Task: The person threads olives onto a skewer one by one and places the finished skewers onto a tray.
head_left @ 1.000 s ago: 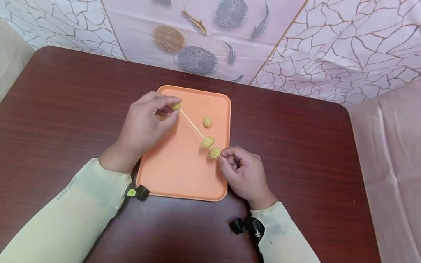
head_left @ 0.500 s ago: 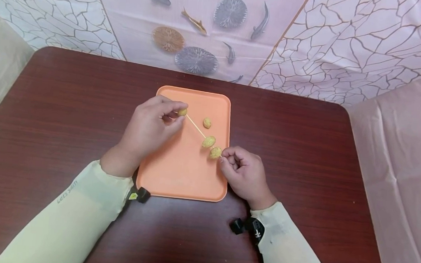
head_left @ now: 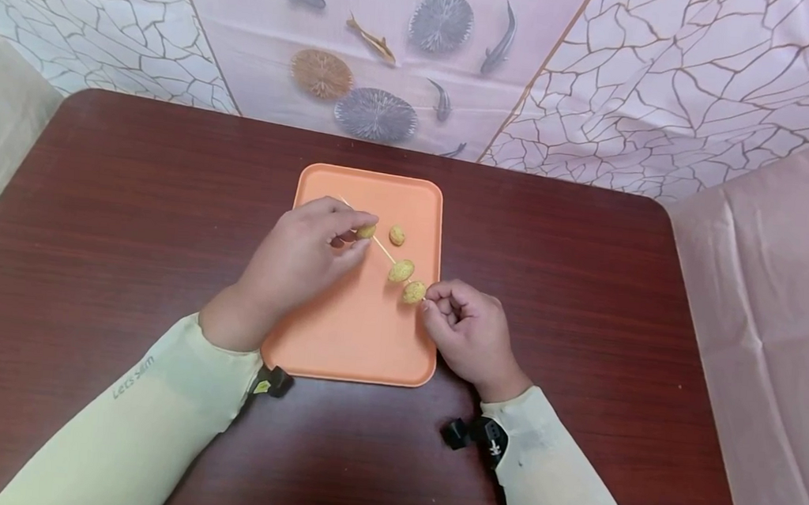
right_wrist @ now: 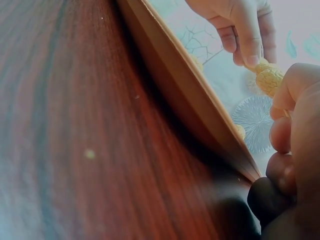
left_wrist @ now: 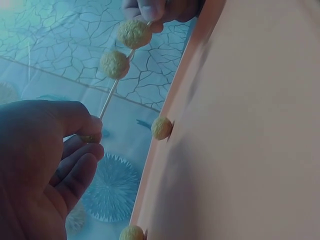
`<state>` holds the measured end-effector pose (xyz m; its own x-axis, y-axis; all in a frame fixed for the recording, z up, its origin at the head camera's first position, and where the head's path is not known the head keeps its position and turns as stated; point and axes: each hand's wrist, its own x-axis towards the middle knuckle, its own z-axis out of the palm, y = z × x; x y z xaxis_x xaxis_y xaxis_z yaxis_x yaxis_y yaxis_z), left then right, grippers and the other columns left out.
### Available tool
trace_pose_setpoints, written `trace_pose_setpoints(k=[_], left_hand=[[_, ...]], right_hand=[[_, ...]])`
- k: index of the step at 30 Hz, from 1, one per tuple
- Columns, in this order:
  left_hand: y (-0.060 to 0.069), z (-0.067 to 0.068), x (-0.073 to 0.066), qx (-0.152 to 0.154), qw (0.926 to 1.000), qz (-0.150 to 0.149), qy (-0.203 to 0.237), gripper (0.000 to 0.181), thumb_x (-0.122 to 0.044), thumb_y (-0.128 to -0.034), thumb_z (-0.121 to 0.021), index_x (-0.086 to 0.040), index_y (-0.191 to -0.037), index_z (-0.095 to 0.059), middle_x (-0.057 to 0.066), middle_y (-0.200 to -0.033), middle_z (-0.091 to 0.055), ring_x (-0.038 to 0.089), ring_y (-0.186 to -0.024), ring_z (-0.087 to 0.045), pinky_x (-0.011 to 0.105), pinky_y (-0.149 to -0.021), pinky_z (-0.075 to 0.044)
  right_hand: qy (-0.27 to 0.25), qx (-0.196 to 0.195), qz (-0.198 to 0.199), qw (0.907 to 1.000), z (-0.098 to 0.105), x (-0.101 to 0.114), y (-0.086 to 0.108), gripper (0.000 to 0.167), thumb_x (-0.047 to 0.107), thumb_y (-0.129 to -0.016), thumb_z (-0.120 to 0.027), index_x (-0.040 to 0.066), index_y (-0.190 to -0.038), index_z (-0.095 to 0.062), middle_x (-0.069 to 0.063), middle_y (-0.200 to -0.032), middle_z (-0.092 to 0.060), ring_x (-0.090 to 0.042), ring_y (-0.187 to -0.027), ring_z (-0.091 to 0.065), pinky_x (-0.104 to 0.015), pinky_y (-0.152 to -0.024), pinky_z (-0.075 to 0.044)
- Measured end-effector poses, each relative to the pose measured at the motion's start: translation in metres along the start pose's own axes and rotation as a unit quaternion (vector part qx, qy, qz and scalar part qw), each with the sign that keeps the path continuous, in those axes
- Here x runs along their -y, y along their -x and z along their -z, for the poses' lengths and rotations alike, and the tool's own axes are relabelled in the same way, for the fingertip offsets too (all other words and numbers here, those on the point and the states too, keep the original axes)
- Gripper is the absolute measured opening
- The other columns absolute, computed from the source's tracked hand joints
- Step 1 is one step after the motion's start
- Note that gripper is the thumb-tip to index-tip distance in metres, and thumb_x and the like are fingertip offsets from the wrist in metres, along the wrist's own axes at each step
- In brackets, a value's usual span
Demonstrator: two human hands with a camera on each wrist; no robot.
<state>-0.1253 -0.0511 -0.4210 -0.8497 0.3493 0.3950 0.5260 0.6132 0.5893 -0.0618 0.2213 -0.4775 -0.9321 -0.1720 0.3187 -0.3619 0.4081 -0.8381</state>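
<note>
The left grip [head_left: 305,251] pinches a rough, yellow ball [head_left: 366,232] on a thin, pale stick [head_left: 384,250], whose end the right grip [head_left: 471,333] holds.

"Let's Slim" on left sleeve [head_left: 137,422]

Tray [head_left: 348,339] on counter [head_left: 573,282], two loose balls [left_wrist: 161,128] on tray, one at 1 o'clock, skewer [head_left: 384,250] over tray from 11 to 4, left grip [head_left: 308,249] at 10, threaded pair [head_left: 401,271] beside right grip [head_left: 468,326] at 4.
</note>
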Motion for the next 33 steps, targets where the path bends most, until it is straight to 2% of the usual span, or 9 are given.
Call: trace_pose_setpoints(k=[7,14,18,25,33], left_hand=[[0.0,-0.007,-0.005,0.027,0.9993,-0.019,-0.015,0.03,-0.01,-0.0985,-0.085,-0.009,-0.128,-0.085,0.007,-0.102,-0.074,0.021,-0.086,-0.067,0.034,-0.079,-0.06],[0.002,-0.008,-0.01,0.032,0.9991,-0.02,-0.016,0.032,-0.011,-0.098,-0.086,-0.01,-0.13,-0.085,0.006,-0.101,-0.073,0.021,-0.086,-0.066,0.034,-0.079,-0.059],[0.002,-0.008,-0.012,0.038,0.9989,-0.021,-0.019,0.031,-0.013,-0.0987,-0.086,-0.01,-0.13,-0.085,0.005,-0.1,-0.071,0.02,-0.085,-0.065,0.034,-0.078,-0.057],[0.003,-0.01,-0.016,0.045,0.9985,-0.027,-0.019,0.032,-0.015,-0.0999,-0.086,-0.013,-0.132,-0.085,0.004,-0.099,-0.07,0.019,-0.084,-0.063,0.034,-0.077,-0.056],[0.005,-0.014,-0.016,0.041,0.9983,-0.041,-0.007,0.032,-0.015,-0.1001,-0.085,-0.012,-0.132,-0.084,0.005,-0.102,-0.072,0.019,-0.085,-0.065,0.033,-0.077,-0.057]], right_hand=[[-0.002,-0.003,0.001,1.0,0.0,0.001,0.001,0.008,0.001,-0.097,-0.079,0.009,-0.097,-0.079,0.003,-0.067,-0.061,-0.006,-0.056,-0.048,-0.016,-0.051,-0.039],[-0.005,-0.003,0.001,1.0,0.0,-0.001,0.001,0.001,0.004,-0.097,-0.08,0.004,-0.097,-0.079,0.002,-0.068,-0.062,-0.006,-0.056,-0.049,-0.016,-0.05,-0.04],[-0.006,-0.001,0.001,1.0,0.0,-0.001,0.001,0.009,0.009,-0.1,-0.079,0.0,-0.098,-0.078,0.002,-0.069,-0.063,-0.006,-0.056,-0.05,-0.016,-0.05,-0.04],[-0.011,-0.002,0.005,0.9999,0.001,-0.001,0.0,0.005,0.004,-0.099,-0.077,0.0,-0.098,-0.079,0.001,-0.068,-0.063,-0.006,-0.056,-0.05,-0.016,-0.05,-0.04],[-0.009,-0.005,0.007,0.9999,0.0,-0.001,0.0,0.005,0.007,-0.099,-0.077,0.002,-0.098,-0.079,0.001,-0.068,-0.064,-0.006,-0.056,-0.051,-0.016,-0.051,-0.041]])
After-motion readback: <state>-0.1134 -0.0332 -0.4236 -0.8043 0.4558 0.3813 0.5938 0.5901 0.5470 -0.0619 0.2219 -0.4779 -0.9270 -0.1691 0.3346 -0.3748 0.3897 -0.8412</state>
